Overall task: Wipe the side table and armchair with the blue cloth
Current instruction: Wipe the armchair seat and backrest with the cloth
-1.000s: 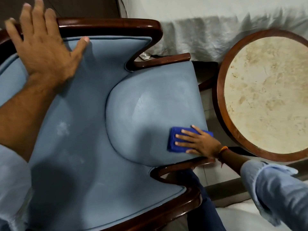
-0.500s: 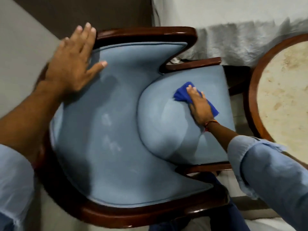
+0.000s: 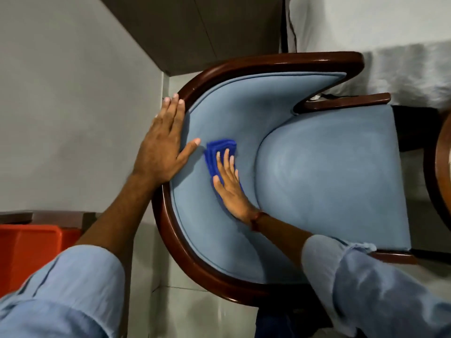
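A: Where is the folded bright-blue microfibre cloth (image 3: 220,152) now?

B: Flat against the inner backrest of the pale-blue upholstered armchair with the dark polished wooden frame (image 3: 317,172), just behind the seat cushion (image 3: 329,181) and close to the chair's curved top rail.

A: And who has it?

B: The right hand (image 3: 230,185). It lies spread on top of the cloth, fingers straight and a little apart, palm pressing down. Nothing is pinched; the cloth is trapped between palm and fabric, with its folded edges showing beyond the fingertips.

A: The other hand?

B: The left hand (image 3: 162,147) rests open and flat on the chair's top rail, thumb reaching onto the upholstery just beside the cloth. It holds nothing; I judge it is steadying the chair.

A: How should that cloth behave?

B: Light, soft and limp, I'd say. On napped upholstery it probably drags rather than slides, so it may bunch or unfold. A broad palm over the folded stack seems the right hold, keeping the layers together.

A: And the side table?

B: Only a sliver of the round wooden-rimmed table (image 3: 439,167) shows past the chair's front edge.
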